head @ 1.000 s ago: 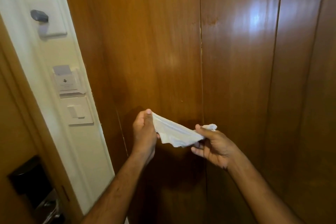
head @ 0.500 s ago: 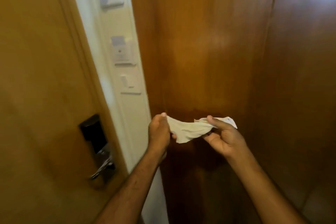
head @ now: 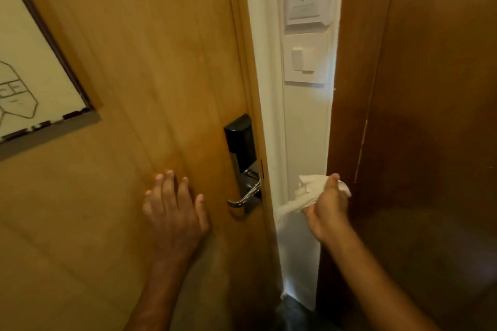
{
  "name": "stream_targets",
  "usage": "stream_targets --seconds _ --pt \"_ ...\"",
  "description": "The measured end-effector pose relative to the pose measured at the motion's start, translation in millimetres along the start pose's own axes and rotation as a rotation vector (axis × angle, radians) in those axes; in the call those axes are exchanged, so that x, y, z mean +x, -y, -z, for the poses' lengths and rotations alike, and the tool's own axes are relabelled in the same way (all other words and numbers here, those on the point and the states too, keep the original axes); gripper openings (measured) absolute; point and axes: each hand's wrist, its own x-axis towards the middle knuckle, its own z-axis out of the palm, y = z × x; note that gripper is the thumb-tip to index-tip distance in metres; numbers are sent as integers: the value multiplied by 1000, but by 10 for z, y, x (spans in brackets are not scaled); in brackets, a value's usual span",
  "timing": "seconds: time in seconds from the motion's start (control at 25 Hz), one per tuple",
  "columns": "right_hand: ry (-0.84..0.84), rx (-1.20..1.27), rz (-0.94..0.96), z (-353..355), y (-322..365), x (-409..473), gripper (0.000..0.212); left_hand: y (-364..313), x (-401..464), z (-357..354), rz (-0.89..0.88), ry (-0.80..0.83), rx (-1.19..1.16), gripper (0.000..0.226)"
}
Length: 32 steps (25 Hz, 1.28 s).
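The left hand (head: 174, 209) lay flat, fingers spread, against the door (head: 134, 62), just left of the lever handle (head: 243, 199). The right hand (head: 326, 209) gripped a bunched white cloth (head: 309, 185), fingers curled round it, in front of the white wall strip (head: 301, 263), right of the handle and apart from it. The black lock body (head: 240, 145) sat above the lever. A key-card holder (head: 306, 0) and a light switch (head: 305, 60) were mounted higher on the strip, and a framed notice (head: 32, 75) hung on the door. The step was probably wiping the handle. The left palm should brace the door while the cloth wraps the lever and strokes from base to tip.
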Motion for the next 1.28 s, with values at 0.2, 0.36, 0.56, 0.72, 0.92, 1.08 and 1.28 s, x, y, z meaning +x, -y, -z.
stream_targets --seconds 0.2,0.36,0.56,0.72,0.92,1.08,1.28 --pt "88 -303 131 -786 -626 192 70 435 -11 -224 -329 -109 312 56" --pt "273 -835 202 -955 -1012 261 71 450 -56 -280 -342 -139 333 55" --pt "239 -915 486 -584 -1624 -115 92 429 -80 -376 -303 -196 315 54" --pt "141 -719 331 -795 -1472 197 73 429 -105 -421 -296 -203 340 63" --pt "80 -456 125 -969 -1300 358 60 414 -32 -503 -314 -165 520 70" --pt "-17 -489 241 -932 -1690 172 67 412 -26 -525 -287 -121 543 70" --pt "27 -554 447 -1028 -1494 340 74 411 -66 -482 -228 -188 480 73"
